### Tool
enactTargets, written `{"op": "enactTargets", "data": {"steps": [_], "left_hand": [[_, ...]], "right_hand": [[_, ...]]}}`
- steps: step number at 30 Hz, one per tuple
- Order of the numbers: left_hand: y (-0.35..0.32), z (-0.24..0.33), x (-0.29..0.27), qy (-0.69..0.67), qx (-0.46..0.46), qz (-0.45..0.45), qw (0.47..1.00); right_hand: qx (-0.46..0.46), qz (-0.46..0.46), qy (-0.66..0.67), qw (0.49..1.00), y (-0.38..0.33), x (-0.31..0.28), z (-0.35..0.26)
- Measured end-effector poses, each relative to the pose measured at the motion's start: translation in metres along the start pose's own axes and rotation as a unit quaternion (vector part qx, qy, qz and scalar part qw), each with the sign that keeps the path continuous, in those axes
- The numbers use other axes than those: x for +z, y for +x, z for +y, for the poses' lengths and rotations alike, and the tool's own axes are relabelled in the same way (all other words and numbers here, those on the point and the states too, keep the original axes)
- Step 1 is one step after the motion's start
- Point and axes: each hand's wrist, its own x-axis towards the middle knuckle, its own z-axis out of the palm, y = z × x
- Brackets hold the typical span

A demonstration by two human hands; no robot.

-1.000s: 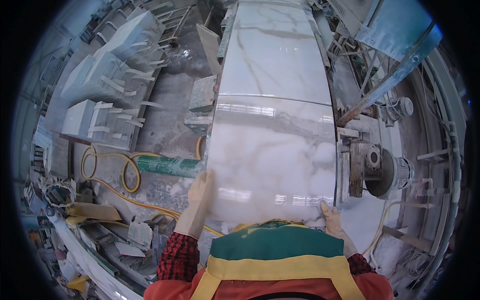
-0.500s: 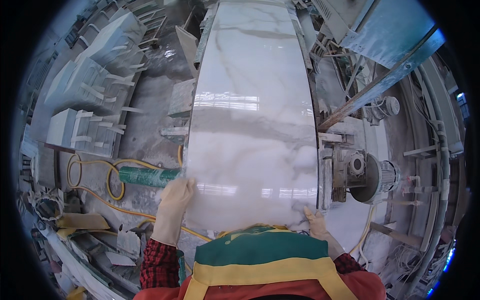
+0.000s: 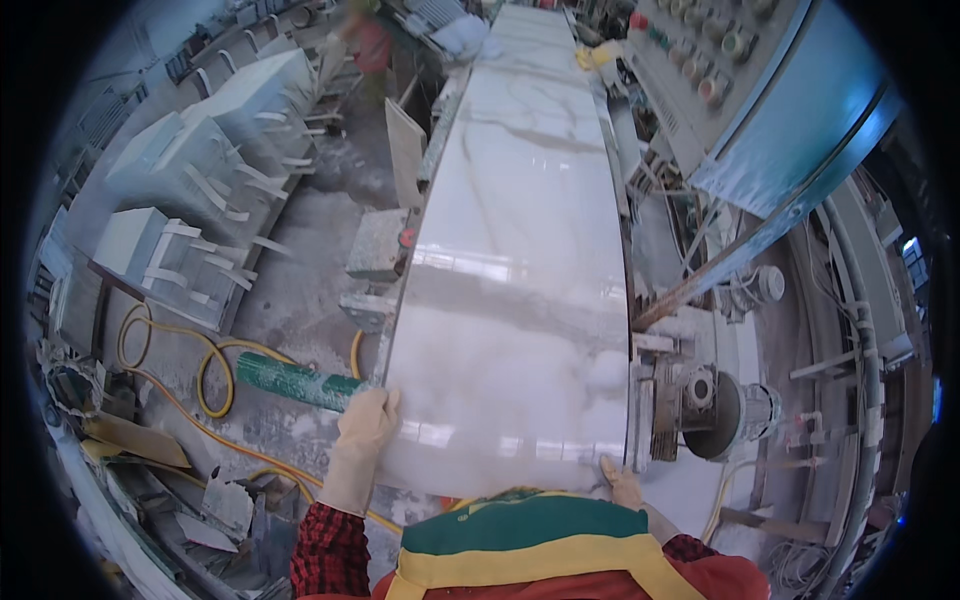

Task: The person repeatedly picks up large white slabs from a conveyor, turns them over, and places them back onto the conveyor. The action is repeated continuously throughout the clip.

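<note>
Since a second ago the head view has tipped up toward the far end of the line, bringing in a blurred co-worker (image 3: 371, 48) in red at upper left and a knobbed control panel (image 3: 690, 65) at upper right; the wearer's gloved hands have kept to the slab's near end, and the crosswise seam seen earlier can no longer be made out. The polished white, grey-veined stone slab (image 3: 500, 385) lies flat in the middle, its near edge just ahead of the wearer's green apron (image 3: 540, 522) with yellow trim; the left hand (image 3: 362, 440) bends its fingers at the left edge, beside a green pipe (image 3: 295, 382); the right hand (image 3: 625, 488) touches the near right corner with fingertips, partly extended; whether either hand actually grips the stone cannot be told. A finned electric motor (image 3: 761, 412) stands right of the slab; a yellow hose (image 3: 210, 402) loops across the floor at left.
</note>
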Motion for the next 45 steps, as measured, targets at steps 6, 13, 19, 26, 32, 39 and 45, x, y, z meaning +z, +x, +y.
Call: {"op": "enactTargets", "data": {"steps": [6, 13, 19, 26, 32, 39, 45], "left_hand": [[-0.02, -0.026, 0.016, -0.2, 0.073, 0.09, 0.973], [-0.094, -0.044, -0.028, -0.277, -0.074, 0.046, 0.957], [-0.188, -0.135, -0.02, -0.251, -0.206, 0.111, 0.939], [-0.281, -0.188, -0.023, -0.283, -0.263, 0.17, 0.907], [-0.383, -0.245, -0.036, -0.17, -0.309, 0.263, 0.898], [-0.572, -0.352, -0.007, -0.072, -0.499, 0.385, 0.773], [-0.715, -0.361, 0.052, 0.099, -0.684, 0.355, 0.63]], "right_hand": [[0.228, 0.051, 0.389, 0.891, 0.009, 0.013, -0.077], [-0.159, 0.083, -0.191, 0.965, 0.01, -0.017, 0.012], [-0.245, 0.211, -0.095, 0.941, -0.007, -0.002, -0.089], [-0.562, 0.046, -0.259, 0.784, 0.06, 0.183, -0.208], [-0.637, 0.025, -0.28, 0.717, 0.085, 0.262, -0.238], [-0.643, -0.05, -0.273, 0.714, 0.07, 0.213, -0.23], [-0.606, -0.008, -0.292, 0.74, 0.069, 0.143, -0.163]]}}
